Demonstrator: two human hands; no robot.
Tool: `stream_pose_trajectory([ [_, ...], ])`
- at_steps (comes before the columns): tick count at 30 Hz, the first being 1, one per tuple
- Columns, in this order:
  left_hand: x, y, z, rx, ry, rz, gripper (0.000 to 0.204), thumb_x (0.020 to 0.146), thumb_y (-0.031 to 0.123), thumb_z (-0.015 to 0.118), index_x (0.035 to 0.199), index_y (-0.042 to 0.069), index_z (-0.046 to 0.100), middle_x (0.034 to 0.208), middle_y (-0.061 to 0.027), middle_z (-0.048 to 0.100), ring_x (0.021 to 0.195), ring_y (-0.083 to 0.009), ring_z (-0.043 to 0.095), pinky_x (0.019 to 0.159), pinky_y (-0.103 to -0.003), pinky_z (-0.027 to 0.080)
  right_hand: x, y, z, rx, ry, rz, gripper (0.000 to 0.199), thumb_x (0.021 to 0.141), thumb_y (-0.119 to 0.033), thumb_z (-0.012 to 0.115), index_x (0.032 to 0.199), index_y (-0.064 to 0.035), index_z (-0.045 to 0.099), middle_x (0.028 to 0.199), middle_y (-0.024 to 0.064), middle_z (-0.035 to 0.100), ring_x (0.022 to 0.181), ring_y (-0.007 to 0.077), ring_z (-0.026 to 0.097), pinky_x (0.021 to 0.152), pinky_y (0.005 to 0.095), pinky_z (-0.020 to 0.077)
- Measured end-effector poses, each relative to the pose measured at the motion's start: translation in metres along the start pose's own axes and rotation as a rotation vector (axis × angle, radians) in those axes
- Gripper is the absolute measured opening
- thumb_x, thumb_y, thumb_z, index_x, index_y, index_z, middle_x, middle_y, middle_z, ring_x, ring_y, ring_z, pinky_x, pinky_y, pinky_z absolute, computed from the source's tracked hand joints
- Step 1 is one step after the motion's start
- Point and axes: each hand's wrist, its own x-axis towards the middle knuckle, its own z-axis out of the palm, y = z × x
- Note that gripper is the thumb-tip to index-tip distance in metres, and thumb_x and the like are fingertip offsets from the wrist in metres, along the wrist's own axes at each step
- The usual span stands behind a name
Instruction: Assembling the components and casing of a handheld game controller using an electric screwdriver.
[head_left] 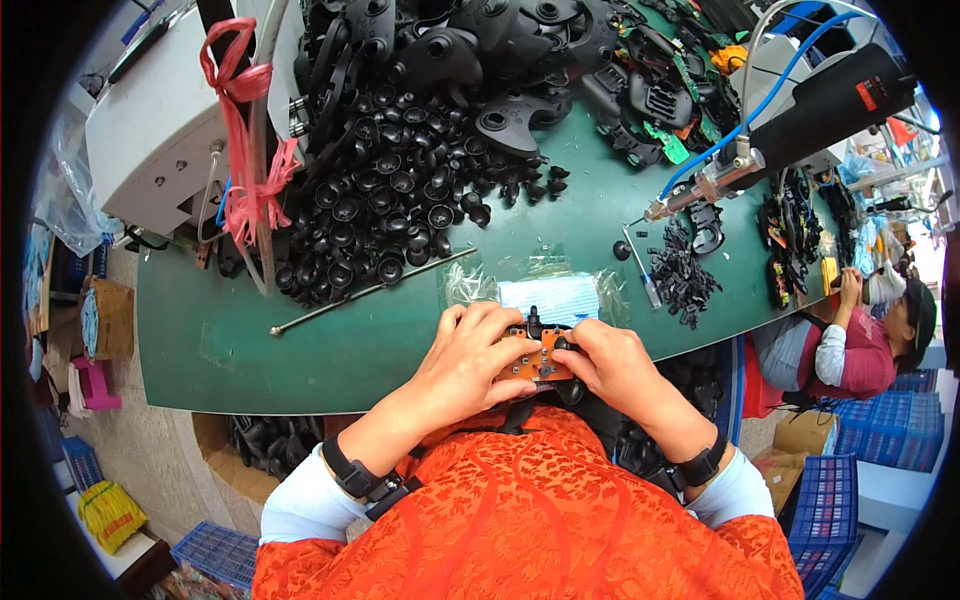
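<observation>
An orange circuit board (546,362) with black parts on it is held close to my body, at the near edge of the green table. My left hand (472,352) grips the board's left side, its fingers curled over the top. My right hand (622,368) is closed at the board's right side, thumb and fingers on a small black rounded part there. Another black knob stands up at the board's far edge. Just beyond my hands a printed paper sheet (550,297) lies under clear tape. My fingers hide part of the board.
A heap of black thumbstick caps (390,190) covers the left of the table (270,370), with black controller shells (435,58) behind. A metal rod (375,290) lies in front. At right are small black pieces (682,272) and an overhanging screwdriver tool (820,105). A co-worker (865,340) sits farther right.
</observation>
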Motion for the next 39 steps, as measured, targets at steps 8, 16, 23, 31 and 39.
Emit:
stream_pose_trajectory([
  [8,0.002,-0.002,0.001,-0.010,0.010,0.004,0.050,0.071,0.030,0.087,0.114,0.014,0.069,0.124,-0.0089,0.057,0.122,-0.0306,0.051,0.101,-0.046,0.035,-0.002,-0.008,-0.017,0.067,0.047,0.150,0.037,0.083,-0.023,0.081,0.106,-0.0024,0.063,0.084,0.0134,0.063,0.068,0.0289,0.065,0.060,0.0392,0.0522],
  [16,0.000,-0.005,0.004,0.006,0.041,-0.001,0.049,0.072,0.034,0.085,0.114,0.015,0.069,0.122,-0.0090,0.057,0.120,-0.0310,0.051,0.101,-0.047,0.035,0.055,-0.009,-0.029,-0.059,0.085,-0.096,0.033,0.081,-0.018,0.080,0.106,-0.0031,0.064,0.091,0.0112,0.061,0.077,0.0296,0.064,0.066,0.0383,0.0525],
  [23,-0.001,-0.003,0.010,0.053,0.060,-0.027,0.049,0.075,0.038,0.083,0.116,0.016,0.068,0.121,-0.0093,0.056,0.117,-0.0315,0.049,0.100,-0.047,0.035,0.150,0.006,0.027,-0.263,0.040,-0.354,0.031,0.078,-0.011,0.076,0.106,-0.0076,0.064,0.099,0.0089,0.060,0.095,0.0305,0.064,0.075,0.0404,0.0547],
  [31,0.012,-0.012,-0.021,-0.021,-0.254,-0.039,0.056,0.077,0.037,0.081,0.128,0.019,0.067,0.123,-0.0140,0.052,0.118,-0.0327,0.046,0.102,-0.047,0.033,0.180,-0.002,0.035,-0.176,0.201,-0.393,0.017,0.078,-0.008,0.071,0.091,-0.0040,0.061,0.099,0.0113,0.056,0.096,0.0311,0.060,0.072,0.0413,0.0545],
  [39,0.009,-0.024,-0.014,-0.091,-0.138,-0.020,0.053,0.073,0.033,0.085,0.123,0.022,0.070,0.107,-0.0098,0.051,0.105,-0.0290,0.048,0.094,-0.041,0.033,0.075,-0.014,-0.027,0.354,0.109,0.141,0.022,0.084,-0.007,0.071,0.103,0.0007,0.061,0.085,0.0078,0.069,0.070,0.0121,0.066,0.064,0.0285,0.0536],
])
